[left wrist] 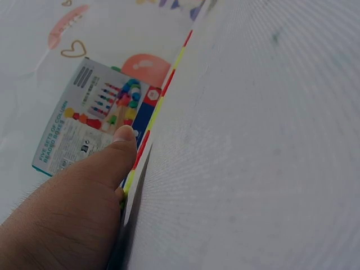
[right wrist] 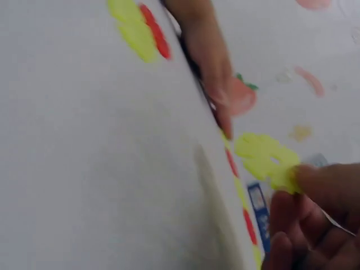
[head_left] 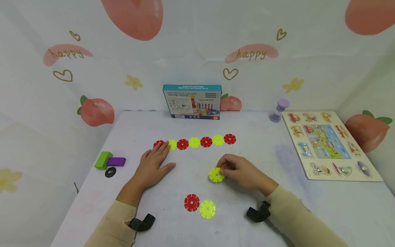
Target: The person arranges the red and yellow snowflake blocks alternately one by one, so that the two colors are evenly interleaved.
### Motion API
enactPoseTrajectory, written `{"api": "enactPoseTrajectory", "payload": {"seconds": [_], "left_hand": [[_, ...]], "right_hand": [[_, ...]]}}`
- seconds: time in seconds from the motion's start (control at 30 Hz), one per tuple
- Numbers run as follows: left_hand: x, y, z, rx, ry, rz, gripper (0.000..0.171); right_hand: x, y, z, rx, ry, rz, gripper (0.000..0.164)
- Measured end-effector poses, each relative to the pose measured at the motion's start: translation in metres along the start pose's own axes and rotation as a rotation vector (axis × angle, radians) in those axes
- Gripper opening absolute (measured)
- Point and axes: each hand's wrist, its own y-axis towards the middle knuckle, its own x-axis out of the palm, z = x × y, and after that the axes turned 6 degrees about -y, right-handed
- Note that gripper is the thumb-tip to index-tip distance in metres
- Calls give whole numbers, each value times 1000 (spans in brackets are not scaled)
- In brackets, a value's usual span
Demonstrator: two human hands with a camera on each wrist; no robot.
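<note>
Between thumb and fingers my right hand (head_left: 239, 170) pinches a yellow notched disc (head_left: 216, 175), held just over the table; the right wrist view also shows this yellow disc (right wrist: 264, 157) at the fingertips. A row of alternating red and yellow discs (head_left: 206, 141) runs across the table farther back. My left hand (head_left: 154, 164) lies flat with fingers straight, its fingertips resting on the row's left end and partly covering a red disc (head_left: 158, 144) and a yellow one (head_left: 172, 144). Nearer to me lie a loose red disc (head_left: 191, 202) and a yellow disc (head_left: 208, 209), side by side.
A toy box (head_left: 194, 102) stands against the back cloth. At right are a wooden picture puzzle (head_left: 314, 171) and a purple hourglass-shaped object (head_left: 279, 109). Left of my left hand sit a green block (head_left: 103, 160), a purple block (head_left: 116, 162) and a black disc (head_left: 110, 172).
</note>
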Motion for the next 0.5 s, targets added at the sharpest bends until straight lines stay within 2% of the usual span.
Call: {"api": "enactPoseTrajectory", "payload": {"seconds": [0.17, 0.27, 0.4, 0.47, 0.5], "left_hand": [[0, 0, 1, -7, -2, -7, 83], [-1, 0, 2, -8, -1, -8, 83], [-1, 0, 2, -6, 0, -5, 82], [-1, 0, 1, 0, -1, -4, 82], [-1, 0, 1, 2, 0, -1, 82]], "right_hand": [[-41, 10, 14, 106, 145, 308, 22], [-61, 15, 29, 207, 158, 456, 26], [-73, 20, 50, 321, 134, 540, 26], [-73, 23, 58, 332, 84, 560, 27], [-73, 23, 60, 325, 26, 568, 28]]}}
